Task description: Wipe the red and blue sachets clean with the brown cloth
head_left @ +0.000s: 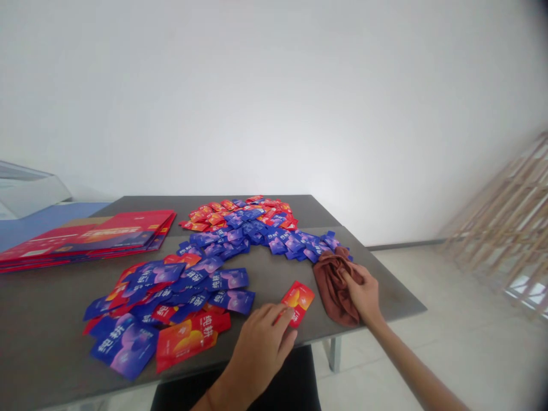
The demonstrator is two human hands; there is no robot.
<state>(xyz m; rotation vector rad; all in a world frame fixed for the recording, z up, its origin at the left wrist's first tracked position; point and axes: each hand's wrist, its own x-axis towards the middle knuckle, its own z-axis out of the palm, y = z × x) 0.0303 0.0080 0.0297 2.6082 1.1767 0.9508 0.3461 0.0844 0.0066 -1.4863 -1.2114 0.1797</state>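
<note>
My left hand (263, 339) is at the table's front edge, its fingers closed on a red sachet (299, 298) with an orange fruit print. To the right, my right hand (362, 288) grips a crumpled brown cloth (336, 285) lying on the table. Left of my left hand spreads a pile of blue and red sachets (171, 297); a red one (188, 339) and a blue one (126, 345) lie at its front. Behind both hands, more blue sachets (291, 240) form a band that reaches the cloth.
Red sachets (209, 214) are heaped at the back of the dark table (274, 274). Flat red cartons (115, 234) are stacked at the left, near a white object (32, 188). A black seat (295, 377) is below the front edge. Wooden lattice (509, 222) leans at the far right.
</note>
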